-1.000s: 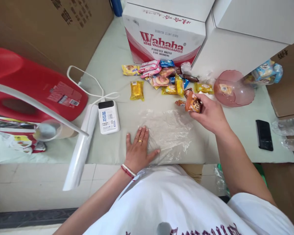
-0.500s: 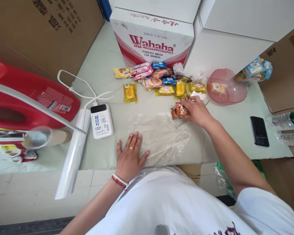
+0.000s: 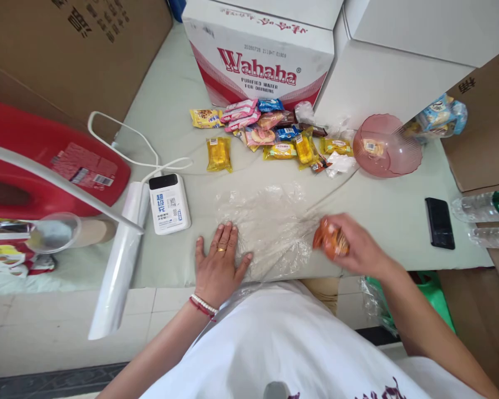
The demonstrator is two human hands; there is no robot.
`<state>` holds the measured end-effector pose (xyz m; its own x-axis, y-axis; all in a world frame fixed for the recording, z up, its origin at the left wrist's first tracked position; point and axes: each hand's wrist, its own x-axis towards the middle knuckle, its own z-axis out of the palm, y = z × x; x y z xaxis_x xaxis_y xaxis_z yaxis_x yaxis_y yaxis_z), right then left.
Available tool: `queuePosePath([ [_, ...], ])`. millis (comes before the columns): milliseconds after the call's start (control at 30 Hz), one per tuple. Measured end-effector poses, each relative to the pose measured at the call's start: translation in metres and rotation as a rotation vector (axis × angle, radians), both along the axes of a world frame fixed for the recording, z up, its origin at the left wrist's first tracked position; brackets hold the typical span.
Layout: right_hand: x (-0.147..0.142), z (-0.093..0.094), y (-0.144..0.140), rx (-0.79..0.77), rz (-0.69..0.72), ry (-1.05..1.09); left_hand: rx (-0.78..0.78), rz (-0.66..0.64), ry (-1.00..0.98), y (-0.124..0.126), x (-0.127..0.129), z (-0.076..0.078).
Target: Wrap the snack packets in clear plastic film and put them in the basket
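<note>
My left hand [image 3: 219, 255] lies flat with spread fingers at the left edge of a clear plastic bag [image 3: 270, 224], which is spread out on the table. Off the bag's right side, my right hand [image 3: 355, 244] is closed around an orange-brown wrapped snack [image 3: 332, 238], slightly blurred by motion. Beyond the bag sits a heap of wrapped snacks in pink, blue, brown and yellow, among them a yellow packet [image 3: 279, 151]. Another yellow packet [image 3: 219, 154] lies apart on the left. One wrapped snack rests inside a pink translucent bowl [image 3: 387, 147].
A Wahaha water carton [image 3: 261, 61] stands behind the snacks. On the left are a white power bank [image 3: 169, 204] with a cable, a plastic roll [image 3: 118, 266], a plastic cup [image 3: 62, 233] and a red jug [image 3: 58, 160]. A black phone [image 3: 439, 223] and bottles lie right.
My right hand has drawn back from the heap toward me, carrying the orange-brown wrapped snack to the bag's right side. My left hand has stayed in place on the bag.
</note>
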<state>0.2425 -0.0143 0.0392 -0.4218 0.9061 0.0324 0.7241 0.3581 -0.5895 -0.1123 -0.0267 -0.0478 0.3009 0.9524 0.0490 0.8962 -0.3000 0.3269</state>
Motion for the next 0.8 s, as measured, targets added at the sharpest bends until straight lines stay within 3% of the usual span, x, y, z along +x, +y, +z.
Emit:
queuePosePath([
  [100,-0.021,-0.013,-0.046,-0.131,0.303,-0.029,0.002,-0.004,0.018,0.001,-0.001,0.000],
  [167,-0.020,-0.021,-0.062,-0.204,0.346,-0.102,0.003,-0.010,0.027,0.002,-0.002,0.001],
  [267,0.008,-0.020,-0.073,-0.270,0.251,-0.194,0.002,-0.040,0.040,0.003,-0.003,0.001],
  [367,0.047,-0.005,-0.076,-0.302,0.164,-0.214,-0.001,-0.064,0.047,0.004,-0.004,0.002],
  [500,0.059,0.025,-0.053,-0.164,0.065,-0.068,-0.029,-0.056,0.045,0.001,-0.003,0.004],
  [600,0.019,0.044,-0.013,-0.032,0.043,0.071,-0.034,-0.056,0.059,-0.003,0.000,0.005],
  [667,-0.024,0.048,0.017,0.005,0.131,0.062,-0.023,-0.052,0.066,-0.005,0.001,0.004],
  [800,-0.107,0.031,0.063,-0.006,0.353,-0.256,0.014,-0.036,0.052,-0.006,0.001,0.001],
])
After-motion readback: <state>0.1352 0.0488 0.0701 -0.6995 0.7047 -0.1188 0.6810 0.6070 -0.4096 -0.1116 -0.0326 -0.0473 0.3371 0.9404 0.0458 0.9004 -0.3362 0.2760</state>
